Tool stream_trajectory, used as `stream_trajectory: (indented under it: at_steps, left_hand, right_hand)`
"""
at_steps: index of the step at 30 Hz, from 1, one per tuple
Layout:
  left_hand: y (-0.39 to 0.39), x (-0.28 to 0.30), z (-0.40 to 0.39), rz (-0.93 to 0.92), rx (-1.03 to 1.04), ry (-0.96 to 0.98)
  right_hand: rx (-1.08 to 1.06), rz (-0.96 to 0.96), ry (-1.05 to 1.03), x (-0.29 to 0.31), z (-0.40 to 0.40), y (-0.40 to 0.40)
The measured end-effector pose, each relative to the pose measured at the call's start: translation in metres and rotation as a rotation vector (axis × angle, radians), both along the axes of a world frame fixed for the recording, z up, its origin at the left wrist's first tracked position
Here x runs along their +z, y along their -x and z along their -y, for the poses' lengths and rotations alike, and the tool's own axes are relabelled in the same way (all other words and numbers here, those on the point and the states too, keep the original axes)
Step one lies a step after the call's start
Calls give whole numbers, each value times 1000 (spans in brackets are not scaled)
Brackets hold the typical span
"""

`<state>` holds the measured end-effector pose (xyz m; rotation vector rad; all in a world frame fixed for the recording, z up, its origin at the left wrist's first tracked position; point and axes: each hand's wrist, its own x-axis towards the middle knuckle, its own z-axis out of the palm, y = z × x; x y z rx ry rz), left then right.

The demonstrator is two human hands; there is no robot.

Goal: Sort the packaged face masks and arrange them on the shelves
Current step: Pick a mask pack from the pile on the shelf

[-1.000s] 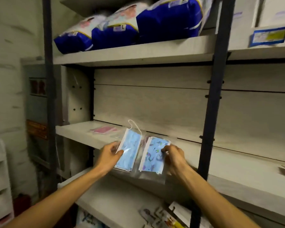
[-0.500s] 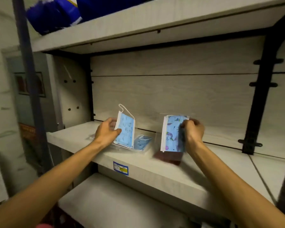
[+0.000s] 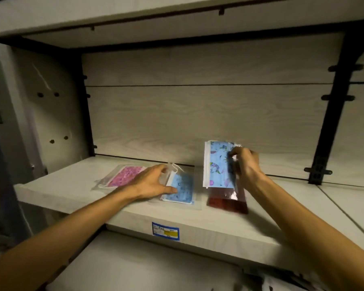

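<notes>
One mask pack down, one still up

My left hand (image 3: 153, 182) has just laid its blue pack (image 3: 180, 189) flat mid-frame, fingers pressing it — that one's sorted. My right hand (image 3: 243, 164) pinches the patterned pack (image 3: 218, 164) upright over the red pack (image 3: 227, 199), right of centre on the shelf (image 3: 219, 225) — next to go down.

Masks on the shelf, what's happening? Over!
Left hand laying blue mask flat beside pink mask. Right hand holding patterned mask upright above red pack. Nothing blocking.

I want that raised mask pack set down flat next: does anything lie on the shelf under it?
Yes. A dark red pack lies on the shelf directly beneath the patterned blue pack that the right hand holds upright.
</notes>
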<state>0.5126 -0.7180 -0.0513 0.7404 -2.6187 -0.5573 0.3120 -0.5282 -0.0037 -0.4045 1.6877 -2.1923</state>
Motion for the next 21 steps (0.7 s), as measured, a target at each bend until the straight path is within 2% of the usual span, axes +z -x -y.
stream_trajectory:
  at_steps: [3, 7, 11, 16, 18, 21]
  left_hand:
    - [2, -5, 7, 15, -6, 189]
    - [4, -5, 16, -55, -86, 141]
    - [15, 3, 10, -109, -206, 89]
    - [47, 7, -23, -160, -313, 187]
    - [61, 8, -41, -161, -348, 215]
    - [78, 4, -71, -142, -406, 217]
  right_hand:
    - [24, 22, -25, -4, 3, -6]
    - [35, 30, -44, -11, 8, -14]
    - [-45, -64, -130, -12, 3, -13]
    - [-156, -108, -173, -13, -32, -2]
    - [-226, -184, -207, -13, -54, 7]
    - [-349, -394, -379, -19, -92, 20]
